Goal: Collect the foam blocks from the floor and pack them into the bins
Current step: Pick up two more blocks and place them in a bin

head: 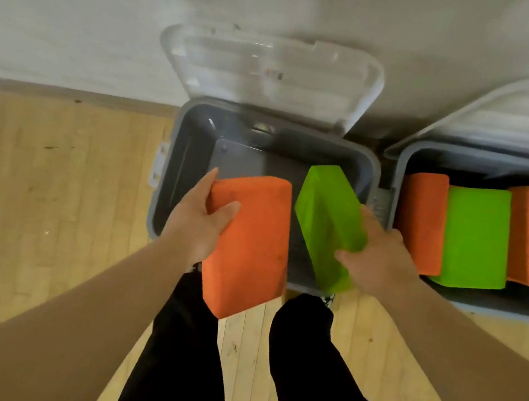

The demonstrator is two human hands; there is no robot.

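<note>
An orange rectangular foam block (248, 249) is gripped by the left hand (199, 221) and a green rectangular foam block (328, 224) by the right hand (381, 260), both held over the open grey plastic bin (171, 168), where the orange one, overhanging the near rim, could be snagged and dropped outside.

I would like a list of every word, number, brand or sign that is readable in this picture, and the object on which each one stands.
No text here is readable.
Small sticker on the clear lid: orange and dark marks, too blurred to read.
The orange block in the left hand, the green block in the right hand, the grey bins: no print visible.
</note>
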